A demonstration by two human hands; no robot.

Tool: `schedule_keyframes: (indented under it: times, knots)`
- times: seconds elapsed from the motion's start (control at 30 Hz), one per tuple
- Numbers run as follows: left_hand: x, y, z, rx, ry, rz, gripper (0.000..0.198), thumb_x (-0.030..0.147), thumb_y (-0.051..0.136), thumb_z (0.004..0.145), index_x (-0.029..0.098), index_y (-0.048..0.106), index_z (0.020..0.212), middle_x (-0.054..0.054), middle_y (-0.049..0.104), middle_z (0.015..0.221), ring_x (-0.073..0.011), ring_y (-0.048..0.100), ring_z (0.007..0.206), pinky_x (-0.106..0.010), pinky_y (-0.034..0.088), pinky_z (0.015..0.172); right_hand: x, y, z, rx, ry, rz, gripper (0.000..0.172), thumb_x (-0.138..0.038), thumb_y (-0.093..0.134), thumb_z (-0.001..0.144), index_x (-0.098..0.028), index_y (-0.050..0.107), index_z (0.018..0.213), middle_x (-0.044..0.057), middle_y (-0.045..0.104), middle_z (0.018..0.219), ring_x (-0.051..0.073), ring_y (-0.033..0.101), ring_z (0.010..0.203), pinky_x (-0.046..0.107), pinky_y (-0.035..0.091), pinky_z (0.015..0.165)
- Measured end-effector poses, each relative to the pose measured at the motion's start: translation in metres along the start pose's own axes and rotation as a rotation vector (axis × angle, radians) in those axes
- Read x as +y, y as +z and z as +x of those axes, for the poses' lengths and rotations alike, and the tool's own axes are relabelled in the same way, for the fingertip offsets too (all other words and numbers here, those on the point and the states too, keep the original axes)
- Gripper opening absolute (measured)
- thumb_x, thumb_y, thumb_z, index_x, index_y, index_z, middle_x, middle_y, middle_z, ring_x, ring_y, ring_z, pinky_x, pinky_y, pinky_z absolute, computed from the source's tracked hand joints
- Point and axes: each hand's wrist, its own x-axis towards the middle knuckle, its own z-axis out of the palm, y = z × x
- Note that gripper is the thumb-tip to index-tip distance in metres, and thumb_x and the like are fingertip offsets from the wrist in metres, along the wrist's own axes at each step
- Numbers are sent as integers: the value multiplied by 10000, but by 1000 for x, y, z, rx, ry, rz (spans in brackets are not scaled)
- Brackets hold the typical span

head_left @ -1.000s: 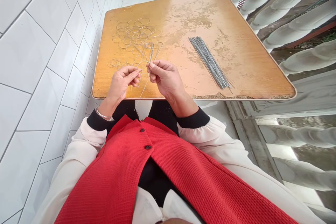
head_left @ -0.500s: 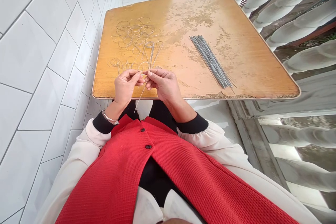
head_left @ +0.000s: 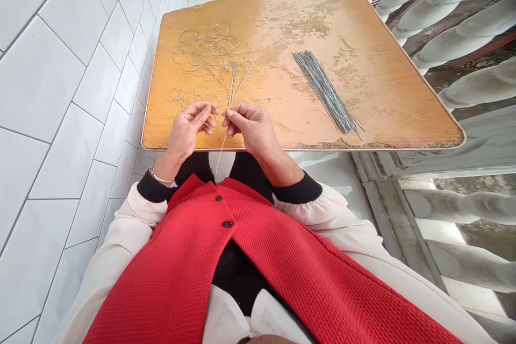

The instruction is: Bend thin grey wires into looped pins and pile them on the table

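Note:
My right hand (head_left: 252, 123) pinches a thin metal wire (head_left: 221, 153) between thumb and index finger at the table's near edge. One end of this wire hangs down past the edge toward my lap, and a bent part curves up between my hands. Just left of it, my left hand (head_left: 189, 126) has loosely curled, parted fingers, the thumb drawn back from the fingertips. Its fingertips are close beside the wire's bend; whether they touch it is hard to see. Beyond my hands lie several looped wires (head_left: 233, 80), partly hidden by my fingers.
A tangle of curled wire loops (head_left: 205, 48) covers the left part of the worn wooden table (head_left: 274, 86). To the right lies a bundle of straight grey wires (head_left: 324, 91). A tiled wall (head_left: 56, 113) stands at left, a white balustrade (head_left: 463, 37) at right.
My left hand has shifted slightly left, its thumb pulling back from the wire. The wire's hanging end has swung a little right. My right hand keeps its pinch.

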Motion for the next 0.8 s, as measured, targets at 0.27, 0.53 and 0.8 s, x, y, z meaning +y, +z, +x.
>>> schedule_keyframes:
  times: [0.27, 0.53, 0.8]
  knots:
    - [-23, 10, 0, -16, 31, -132, 192, 416, 672, 943, 228, 635, 960, 22, 729, 830, -61, 661, 669, -189, 521, 617, -1, 4, -3, -10, -19, -4, 365, -452, 796, 838, -171, 611, 698, -21, 597, 580, 61, 520, 439, 190, 432, 437]
    - [-23, 20, 4, 52, 22, -127, 237, 394, 647, 963, 209, 617, 818, 63, 636, 656, -38, 576, 543, -174, 484, 556, -6, -2, -5, -23, -173, -389, 342, -333, 710, 887, -198, 574, 604, -38, 535, 460, 76, 480, 417, 220, 413, 469]
    - [-19, 21, 3, 76, -18, -176, 199, 335, 610, 992, 209, 626, 838, 44, 683, 745, -38, 619, 611, -172, 517, 617, -10, -3, -1, -46, -118, -258, 329, -434, 765, 832, -183, 631, 667, -29, 579, 519, 66, 486, 421, 206, 401, 438]
